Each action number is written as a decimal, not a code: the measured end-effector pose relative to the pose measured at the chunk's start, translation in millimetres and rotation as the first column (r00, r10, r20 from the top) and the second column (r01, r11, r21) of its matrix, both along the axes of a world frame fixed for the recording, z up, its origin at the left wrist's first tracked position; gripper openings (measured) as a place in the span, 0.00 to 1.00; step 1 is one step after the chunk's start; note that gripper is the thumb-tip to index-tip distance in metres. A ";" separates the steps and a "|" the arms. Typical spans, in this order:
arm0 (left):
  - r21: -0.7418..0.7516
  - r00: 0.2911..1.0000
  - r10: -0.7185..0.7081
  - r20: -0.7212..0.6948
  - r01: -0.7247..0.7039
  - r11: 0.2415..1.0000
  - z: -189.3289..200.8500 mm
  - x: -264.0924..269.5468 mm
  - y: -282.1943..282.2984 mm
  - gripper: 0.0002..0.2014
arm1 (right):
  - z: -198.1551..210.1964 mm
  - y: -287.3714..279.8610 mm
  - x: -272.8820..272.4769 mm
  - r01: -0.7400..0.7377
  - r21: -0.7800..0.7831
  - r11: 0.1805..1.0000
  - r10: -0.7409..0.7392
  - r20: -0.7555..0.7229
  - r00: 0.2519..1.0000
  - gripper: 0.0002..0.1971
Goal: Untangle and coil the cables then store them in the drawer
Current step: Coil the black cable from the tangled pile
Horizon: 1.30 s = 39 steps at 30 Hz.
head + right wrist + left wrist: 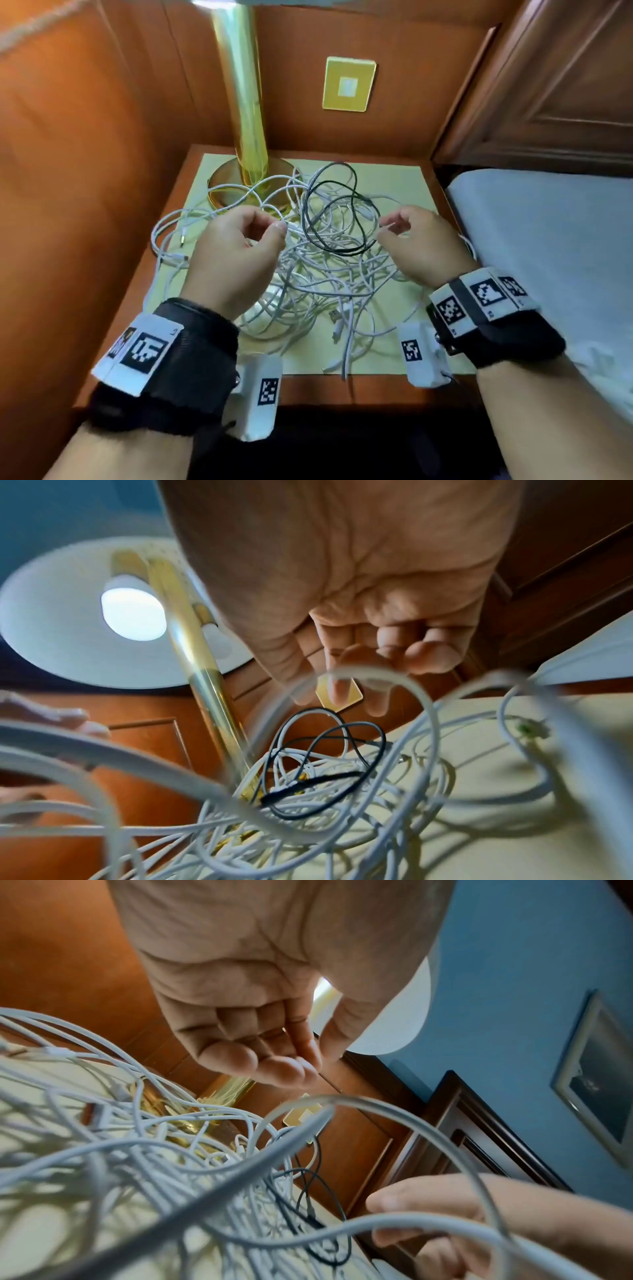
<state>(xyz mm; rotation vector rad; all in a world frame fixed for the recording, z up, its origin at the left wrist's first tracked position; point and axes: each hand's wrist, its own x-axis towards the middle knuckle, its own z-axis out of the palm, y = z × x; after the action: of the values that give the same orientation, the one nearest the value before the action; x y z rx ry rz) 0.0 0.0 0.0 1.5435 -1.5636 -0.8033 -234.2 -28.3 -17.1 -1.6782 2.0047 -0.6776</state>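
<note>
- Heap of tangled white cables (318,270) with one thin black cable (337,212) looped on top fills the middle of the pale yellow mat (404,346); strands spill over the front edge.
- Tall brass lamp (245,137) stands at rear left, its round base touching the cables; blocks reach from that side.
- Orange padded wall panel (85,154) close on the left; white mattress edge (548,240) close on the right.
- Bare mat at rear right and front right corners.
- Left hand (236,253) and right hand (421,246) flank the heap.
</note>
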 end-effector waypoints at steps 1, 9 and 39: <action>-0.001 0.999 0.005 -0.033 -0.005 1.000 -0.7 -0.7 -6.5 0.08 | -0.2 -5.6 0.0 -0.008 0.050 0.999 0.010 -0.034 0.999 0.12; 0.021 0.988 -0.060 -0.140 0.064 0.998 -3.8 -11.7 -31.3 0.08 | -21.4 -35.1 -5.9 -0.126 0.162 0.979 0.143 -0.097 0.985 0.13; -0.392 0.908 -0.264 -0.324 0.125 0.911 82.4 -0.1 187.4 0.12 | 73.5 212.6 52.8 -0.124 -0.219 0.968 0.193 0.330 0.924 0.28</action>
<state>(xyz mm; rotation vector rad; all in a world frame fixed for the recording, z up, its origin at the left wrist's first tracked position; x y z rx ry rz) -0.1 187.4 82.4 0.9120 -1.4941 -0.8075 -181.4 184.3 56.3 -1.6670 1.5777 -1.0584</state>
